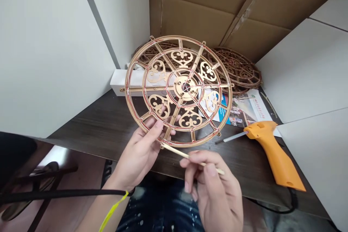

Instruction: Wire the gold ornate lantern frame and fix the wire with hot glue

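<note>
Gripping a fretwork wooden wheel (185,87) by its lower rim, the left hand (141,152) lays its thumb across the front and holds the wheel up above a dark wood table (108,134). The right hand (212,185) pinches a thin wooden stick (174,151) between thumb and fingers, its tip touching the rim. A orange glue gun (274,156) lies on the table to the right, beside a leaflet (244,110). Two more wheels (239,69) sit behind, against cardboard (195,0), with white panels (49,43) on both sides.

The left hand (137,157) rises with fingers curled, while the right hand (216,192) pinches just below it.
</note>
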{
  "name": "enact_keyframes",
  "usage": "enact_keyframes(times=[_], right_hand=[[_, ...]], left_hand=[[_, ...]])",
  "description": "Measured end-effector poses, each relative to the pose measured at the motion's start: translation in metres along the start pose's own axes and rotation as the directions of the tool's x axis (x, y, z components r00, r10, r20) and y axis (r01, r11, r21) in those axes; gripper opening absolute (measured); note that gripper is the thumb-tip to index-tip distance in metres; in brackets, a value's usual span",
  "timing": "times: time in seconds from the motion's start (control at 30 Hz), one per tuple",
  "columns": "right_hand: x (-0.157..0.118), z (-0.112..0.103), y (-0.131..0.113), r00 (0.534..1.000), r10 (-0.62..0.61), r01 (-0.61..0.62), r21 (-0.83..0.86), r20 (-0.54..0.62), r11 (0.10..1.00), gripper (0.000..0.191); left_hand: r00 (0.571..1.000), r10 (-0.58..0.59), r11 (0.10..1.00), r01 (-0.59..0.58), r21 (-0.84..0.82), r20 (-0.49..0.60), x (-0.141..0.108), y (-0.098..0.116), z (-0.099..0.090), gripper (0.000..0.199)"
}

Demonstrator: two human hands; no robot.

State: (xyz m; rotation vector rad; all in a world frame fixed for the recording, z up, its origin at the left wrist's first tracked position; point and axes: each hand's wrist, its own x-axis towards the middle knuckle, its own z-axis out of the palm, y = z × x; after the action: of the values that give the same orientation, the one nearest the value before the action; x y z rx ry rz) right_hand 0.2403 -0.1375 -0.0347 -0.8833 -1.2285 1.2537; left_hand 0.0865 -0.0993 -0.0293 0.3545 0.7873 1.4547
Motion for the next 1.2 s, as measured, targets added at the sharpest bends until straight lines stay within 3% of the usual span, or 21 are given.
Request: enact_keyframes(times=[0.07, 0.13, 0.23, 0.37, 0.47, 0.63, 0.83, 0.97, 1.07, 1.2], right_hand=[[0.005, -0.003, -0.005, 1.000, -0.008, 0.012, 0.169, -0.024, 0.986, 0.029], [0.011, -0.009, -0.010, 0.993, -0.016, 0.043, 0.230, -0.118, 0.972, 0.025], [0.015, -0.018, -0.013, 0.968, -0.006, 0.058, 0.201, -0.249, 0.978, 0.023], [0.011, -0.017, -0.008, 0.951, -0.075, 0.098, 0.063, -0.299, 0.993, 0.024], [0.007, -0.010, 0.000, 0.933, -0.179, 0.168, -0.062, -0.312, 0.984, 0.021], [0.011, -0.014, 0.009, 0.924, -0.198, 0.231, 0.063, -0.328, 0.971, 0.020], [0.011, -0.030, 0.015, 0.982, -0.001, 0.022, 0.111, -0.191, 0.994, 0.024], [0.006, -0.032, 0.023, 0.991, -0.019, 0.033, 0.109, -0.134, 0.993, 0.025], [0.001, -0.030, 0.027, 0.991, -0.042, 0.044, 0.015, -0.124, 0.999, 0.025], [-0.002, -0.027, 0.029, 0.974, -0.212, 0.195, -0.193, -0.075, 0.962, 0.027]], left_hand=[[1.000, -0.019, 1.000, 0.019, 0.010, 0.018, -0.001, -0.001, -0.001, 0.019], [0.999, -0.017, 0.999, 0.015, 0.032, 0.046, -0.002, -0.002, -0.002, 0.018], [0.991, 0.011, 0.993, -0.026, 0.112, 0.130, -0.003, -0.002, -0.002, 0.021], [0.979, 0.003, 0.987, -0.036, 0.157, 0.202, -0.002, 0.000, -0.002, 0.027], [0.982, -0.026, 0.988, -0.004, 0.156, 0.185, -0.002, 0.001, -0.004, 0.027], [0.990, -0.027, 0.990, 0.006, 0.144, 0.141, -0.003, 0.001, -0.006, 0.022], [0.991, -0.060, 0.985, 0.039, 0.168, 0.121, 0.001, 0.001, -0.003, 0.021], [0.990, -0.070, 0.985, 0.050, 0.163, 0.119, 0.003, 0.001, -0.001, 0.017], [0.993, -0.075, 0.989, 0.062, 0.133, 0.092, 0.002, 0.002, -0.001, 0.017], [0.994, -0.074, 0.988, 0.063, 0.138, 0.081, 0.001, 0.001, -0.003, 0.017]])
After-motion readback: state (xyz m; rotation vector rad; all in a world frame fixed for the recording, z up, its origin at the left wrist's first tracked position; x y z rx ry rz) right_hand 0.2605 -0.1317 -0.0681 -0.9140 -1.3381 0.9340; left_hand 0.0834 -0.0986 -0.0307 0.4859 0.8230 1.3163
